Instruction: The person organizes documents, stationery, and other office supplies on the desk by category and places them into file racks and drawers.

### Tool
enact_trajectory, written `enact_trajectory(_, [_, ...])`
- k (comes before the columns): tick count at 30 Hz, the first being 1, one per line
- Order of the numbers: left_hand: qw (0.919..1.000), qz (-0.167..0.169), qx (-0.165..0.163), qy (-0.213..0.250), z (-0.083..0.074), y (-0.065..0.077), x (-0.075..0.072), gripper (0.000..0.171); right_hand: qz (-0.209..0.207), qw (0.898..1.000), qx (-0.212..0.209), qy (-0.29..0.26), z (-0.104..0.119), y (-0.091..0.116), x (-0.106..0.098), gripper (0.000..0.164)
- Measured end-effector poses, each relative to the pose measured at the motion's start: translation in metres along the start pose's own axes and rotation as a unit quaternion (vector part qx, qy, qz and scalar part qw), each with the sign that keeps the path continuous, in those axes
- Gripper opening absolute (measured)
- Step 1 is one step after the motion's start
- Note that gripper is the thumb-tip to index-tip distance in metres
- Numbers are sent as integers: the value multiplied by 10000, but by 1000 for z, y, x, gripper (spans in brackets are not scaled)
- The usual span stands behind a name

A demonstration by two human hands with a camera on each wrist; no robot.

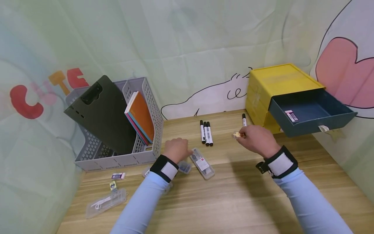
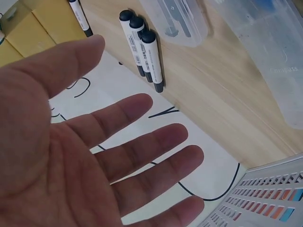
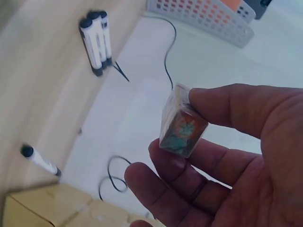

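Observation:
Between thumb and fingers, my right hand point(image 1: 258, 139) pinches a small wrapped block point(image 3: 182, 123) with an orange and green picture on its end. It is held above the table, left of the pulled-out dark blue drawer point(image 1: 336, 121), where an eraser point(image 1: 291, 116) lies. My left hand point(image 1: 176, 150) holds nothing; the left wrist view shows its fingers spread. Just right of that hand lies a clear case with a label point(image 1: 202, 164). Three markers point(image 1: 206, 133) lie side by side beyond it, and a single marker point(image 1: 244, 120) is near the yellow drawer box point(image 1: 263, 94).
A grey basket point(image 1: 117, 161) at the left bears a black clipboard point(image 1: 108, 113) and notebooks point(image 1: 143, 113). In front lie an eraser point(image 1: 118, 176), a small yellow block point(image 1: 113, 185) and a clear case point(image 1: 106, 203). A small clear box point(image 1: 184, 167) is partly behind the left wrist.

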State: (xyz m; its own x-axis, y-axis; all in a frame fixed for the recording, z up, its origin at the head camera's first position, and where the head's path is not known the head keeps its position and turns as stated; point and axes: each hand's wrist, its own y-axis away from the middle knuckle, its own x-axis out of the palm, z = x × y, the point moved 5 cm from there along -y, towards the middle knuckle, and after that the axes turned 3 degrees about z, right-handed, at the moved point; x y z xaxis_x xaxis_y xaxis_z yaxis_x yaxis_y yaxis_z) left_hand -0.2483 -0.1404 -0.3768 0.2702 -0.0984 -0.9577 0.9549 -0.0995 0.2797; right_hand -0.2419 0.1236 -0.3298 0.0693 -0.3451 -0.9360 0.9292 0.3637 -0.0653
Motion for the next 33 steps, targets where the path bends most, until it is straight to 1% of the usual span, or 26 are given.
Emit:
enact_trajectory(6, [10000,36,-26,22,1,2,-3,42,-560,9981,161,222,-11,6,-41,24])
enact_trajectory(9, [10000,64,-57,49,1,3,-4,42,-865,9951,364,307,-21,10,-63,31])
enact_trajectory(13, [9999,98,-87,79,-1,4,-4,43,-1190,9902,686,270,-42,16,-90,41])
enact_trajectory(15, [9999,93,-79,76,-1,4,-4,42,-1339,9872,837,241,-54,20,-102,44])
enact_trajectory(18, [9999,66,-65,62,-2,4,-5,42,-1413,9825,1177,290,-74,24,-114,50])
enact_trajectory(19, [9999,64,-67,66,-3,4,-5,42,-1387,9811,1311,325,-80,25,-116,52])
enact_trajectory(23, [9998,117,-95,91,-3,4,-3,43,-1038,9738,1976,439,-105,24,-118,53])
enact_trajectory(27, [9997,181,-110,103,-3,4,-2,45,-617,9629,2553,618,-124,21,-117,54])
enact_trajectory(30, [9997,198,-119,97,-3,5,-2,45,-317,9555,2833,763,-134,19,-115,61])
enact_trajectory(33, [9996,220,-133,106,-3,5,-2,46,-75,9509,2972,864,-141,16,-113,64])
